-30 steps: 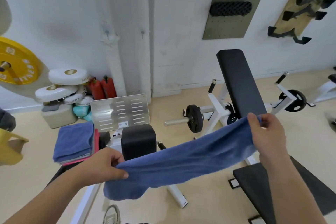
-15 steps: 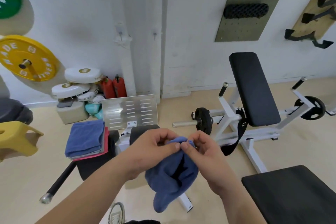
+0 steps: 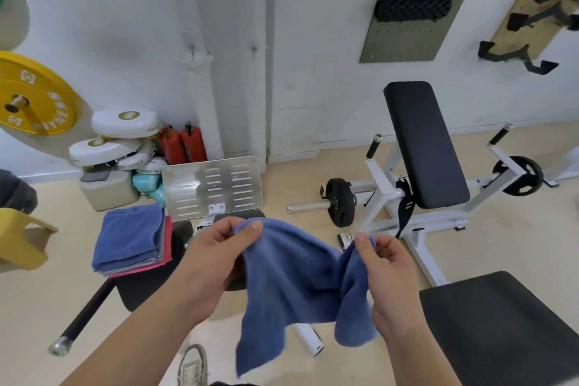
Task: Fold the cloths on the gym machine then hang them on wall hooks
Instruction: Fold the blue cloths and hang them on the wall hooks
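A blue cloth [image 3: 291, 285] hangs in front of me, doubled over, its lower ends dangling. My left hand [image 3: 216, 254] pinches its upper left corner and my right hand [image 3: 385, 273] pinches the upper right edge, the two hands a short way apart. A stack of folded cloths [image 3: 131, 238], blue on top with grey and pink beneath, lies on a black pad of the gym machine [image 3: 147, 288] to the left. Two small wall hooks [image 3: 191, 48] [image 3: 253, 49] sit on the white wall above the machine's metal footplate [image 3: 213, 188].
A white incline bench [image 3: 423, 147] with weight plates stands right of centre, and a black pad [image 3: 501, 323] fills the lower right. White discs, red extinguishers [image 3: 183, 144] and a yellow plate [image 3: 34, 97] crowd the left wall. A yellow stool [image 3: 22, 238] is at far left. My shoe [image 3: 191, 365] shows below.
A second ago the cloth was stretched wide between my hands. I brought the hands together, doubling it, and now they have drawn slightly apart again along its top.
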The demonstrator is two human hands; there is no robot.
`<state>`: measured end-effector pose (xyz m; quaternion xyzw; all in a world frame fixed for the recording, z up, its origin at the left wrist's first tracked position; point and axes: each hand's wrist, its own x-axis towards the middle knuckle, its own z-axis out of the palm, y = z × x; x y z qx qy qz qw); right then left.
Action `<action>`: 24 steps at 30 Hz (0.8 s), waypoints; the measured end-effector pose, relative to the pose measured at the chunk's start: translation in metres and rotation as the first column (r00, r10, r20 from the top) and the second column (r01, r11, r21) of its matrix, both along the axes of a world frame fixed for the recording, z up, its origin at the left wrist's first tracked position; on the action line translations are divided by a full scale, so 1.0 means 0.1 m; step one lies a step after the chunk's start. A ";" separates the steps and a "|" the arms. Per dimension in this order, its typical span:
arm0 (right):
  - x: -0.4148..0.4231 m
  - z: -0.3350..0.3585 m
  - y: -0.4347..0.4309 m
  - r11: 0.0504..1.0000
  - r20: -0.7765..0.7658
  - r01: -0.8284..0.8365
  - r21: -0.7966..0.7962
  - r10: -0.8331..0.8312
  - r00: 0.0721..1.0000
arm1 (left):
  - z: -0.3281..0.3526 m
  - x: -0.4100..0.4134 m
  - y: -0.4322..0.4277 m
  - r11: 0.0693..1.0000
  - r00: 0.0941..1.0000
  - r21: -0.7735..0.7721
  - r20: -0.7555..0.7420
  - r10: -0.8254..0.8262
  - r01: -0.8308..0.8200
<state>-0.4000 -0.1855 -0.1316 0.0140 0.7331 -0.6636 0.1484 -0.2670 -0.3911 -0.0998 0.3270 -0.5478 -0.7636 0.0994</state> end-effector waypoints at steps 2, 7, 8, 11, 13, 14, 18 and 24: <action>-0.01 0.00 0.04 0.998 0.018 0.053 -0.017 -0.053 0.998 | 0.00 -0.04 0.05 0.993 0.995 -0.097 0.068 0.068 -0.062; 0.22 0.12 -0.13 0.976 0.173 -0.086 -0.198 0.121 0.977 | 0.02 -0.08 0.41 0.982 0.992 -0.163 0.100 -0.079 0.095; 0.29 0.14 -0.19 0.967 0.186 -0.119 -0.226 0.163 0.969 | 0.03 -0.10 0.49 0.985 0.992 -0.138 0.090 -0.089 0.101; 0.46 0.14 -0.31 0.952 0.191 -0.160 -0.261 0.213 0.958 | 0.06 -0.12 0.69 0.997 0.999 -0.061 0.012 -0.053 0.054; 0.49 0.14 -0.31 0.954 0.179 -0.161 -0.253 0.210 0.961 | 0.09 -0.08 0.72 0.997 0.999 -0.069 -0.003 -0.034 0.034; 0.49 0.16 -0.29 0.953 0.179 -0.174 -0.249 0.222 0.958 | 0.09 -0.06 0.72 0.996 1.000 -0.088 0.000 -0.029 0.029; 0.51 0.19 -0.27 0.961 0.144 -0.222 -0.162 0.246 0.959 | 0.03 0.00 0.65 0.981 0.999 -0.195 0.046 0.004 0.005; 0.56 0.21 -0.31 0.972 0.031 -0.232 0.030 0.231 0.972 | -0.03 0.06 0.64 0.980 0.996 -0.195 0.070 0.050 -0.035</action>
